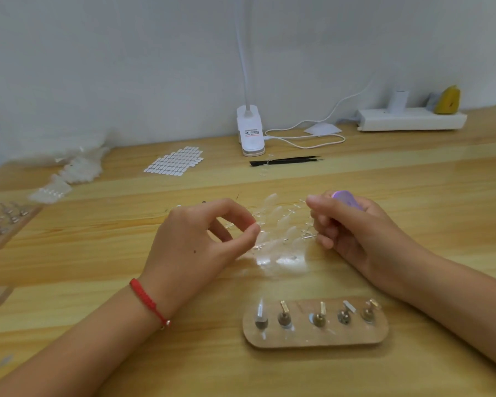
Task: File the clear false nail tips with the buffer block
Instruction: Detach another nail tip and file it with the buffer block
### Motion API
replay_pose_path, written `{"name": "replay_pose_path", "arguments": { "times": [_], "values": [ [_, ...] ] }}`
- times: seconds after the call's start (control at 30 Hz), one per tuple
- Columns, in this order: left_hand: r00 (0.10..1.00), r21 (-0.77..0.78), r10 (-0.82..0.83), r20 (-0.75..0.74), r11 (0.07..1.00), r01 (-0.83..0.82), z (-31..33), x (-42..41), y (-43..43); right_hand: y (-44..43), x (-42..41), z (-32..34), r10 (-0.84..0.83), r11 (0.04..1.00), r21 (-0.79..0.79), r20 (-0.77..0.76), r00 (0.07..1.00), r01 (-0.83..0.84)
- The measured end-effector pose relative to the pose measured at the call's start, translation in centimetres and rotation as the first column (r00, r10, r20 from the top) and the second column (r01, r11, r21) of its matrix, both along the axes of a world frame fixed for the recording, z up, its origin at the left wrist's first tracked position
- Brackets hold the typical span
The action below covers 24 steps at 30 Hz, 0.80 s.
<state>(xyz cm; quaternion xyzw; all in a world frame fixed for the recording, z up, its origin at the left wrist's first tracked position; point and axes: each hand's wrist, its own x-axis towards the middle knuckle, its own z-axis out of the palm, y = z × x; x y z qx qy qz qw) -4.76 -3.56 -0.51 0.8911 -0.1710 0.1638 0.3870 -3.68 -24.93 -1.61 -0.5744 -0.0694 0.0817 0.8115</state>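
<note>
So the clear tips (281, 222) sit between both hands, still on their see-through plastic frame. It's glossy and pretty hard to make out against the wood table (98, 253). The left hand (195, 239), with a red braided bracelet (146, 300), has thumb and forefinger pinched together on the frame's near edge. The right hand (352, 227) is curled round the buffer (345, 198), a rounded lilac block mostly hidden by the fingers, with only its top poking out. Just below the right wrist there's an oval wooden stand (315, 339) with five little metal pegs. Thin black tweezers (287, 161) lie well beyond the hands.
</note>
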Motion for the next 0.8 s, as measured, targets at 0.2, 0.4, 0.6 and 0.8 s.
{"name": "replay_pose_path", "arguments": {
  "times": [0.2,0.4,0.6,0.8],
  "values": [
    [0.955,-0.420,-0.128,-0.268,0.908,0.004,0.6,0.0,-1.3,0.2,0.2,-0.4,-0.027,0.997,-0.066,0.067,0.997,0.032],
    [0.883,-0.583,-0.279,-0.378,0.813,0.007,0.1,-0.5,-2.6,0.3,-0.3,0.0,0.043,0.994,-0.101,0.097,0.994,-0.033],
    [0.871,-0.605,-0.290,-0.398,0.796,-0.011,-0.3,-0.5,-2.5,0.3,-0.4,0.2,0.069,0.995,-0.076,0.078,0.995,-0.063],
    [0.857,-0.592,-0.288,-0.428,0.805,-0.025,-0.4,-0.5,-2.3,0.4,-0.5,0.4,0.062,0.997,-0.057,0.069,0.996,-0.058]
  ]
}}
